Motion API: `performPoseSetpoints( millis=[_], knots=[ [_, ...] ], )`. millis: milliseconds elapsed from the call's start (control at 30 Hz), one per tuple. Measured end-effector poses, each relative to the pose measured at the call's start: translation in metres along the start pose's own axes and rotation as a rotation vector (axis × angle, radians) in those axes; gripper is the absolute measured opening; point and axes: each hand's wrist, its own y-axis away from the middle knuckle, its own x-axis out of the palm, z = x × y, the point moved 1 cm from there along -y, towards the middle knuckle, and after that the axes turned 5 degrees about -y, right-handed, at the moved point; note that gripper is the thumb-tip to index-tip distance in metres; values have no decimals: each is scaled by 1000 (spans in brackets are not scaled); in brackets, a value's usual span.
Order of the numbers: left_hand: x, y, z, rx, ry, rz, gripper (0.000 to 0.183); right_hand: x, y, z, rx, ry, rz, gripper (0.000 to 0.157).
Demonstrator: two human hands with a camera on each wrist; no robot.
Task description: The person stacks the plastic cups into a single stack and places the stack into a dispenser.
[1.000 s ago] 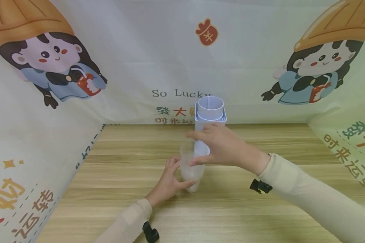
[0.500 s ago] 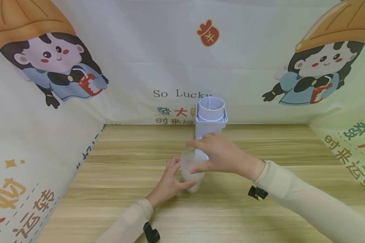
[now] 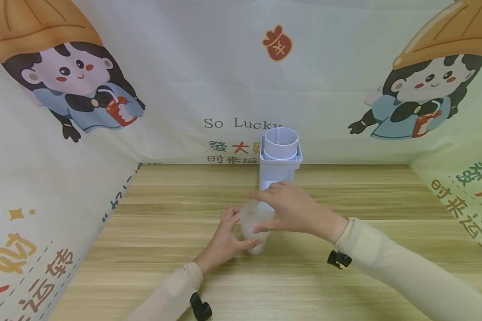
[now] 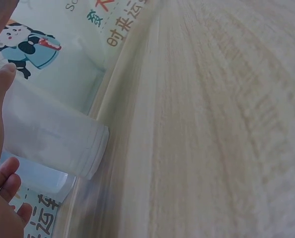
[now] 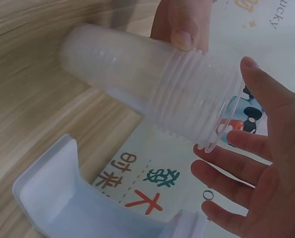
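Observation:
A nested stack of clear plastic cups (image 5: 152, 79) stands on the table, with several rims close together at its top. My left hand (image 3: 225, 240) grips its side; in the left wrist view the thumb (image 4: 3, 74) lies along the frosted-looking wall. At the top, my right hand (image 3: 295, 209) spans the uppermost rim. In the right wrist view, the thumb (image 5: 261, 82) meets one side of the rim and the fingertips the opposite side. Just behind the stack rises a pale lavender plastic holder (image 3: 277, 169) with a round tube at its top, partly hidden by my right hand.
The wood-grain table (image 3: 164, 209) reaches to a printed cloth backdrop (image 3: 201, 58) at the back and sides. Close under my right hand, the holder's curved edge (image 5: 53, 173) shows in the right wrist view.
My right hand has come down with a cup, which now sits nested in the stack. More of the holder shows above that hand. My left hand has kept its place.

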Motion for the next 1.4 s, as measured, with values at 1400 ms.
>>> performPoseSetpoints(
  millis=[1400],
  knots=[
    [-24, -16, -33, 42, -63, -136, 60, 8, 24, -8, 248, -452, -209, 74]
  ],
)
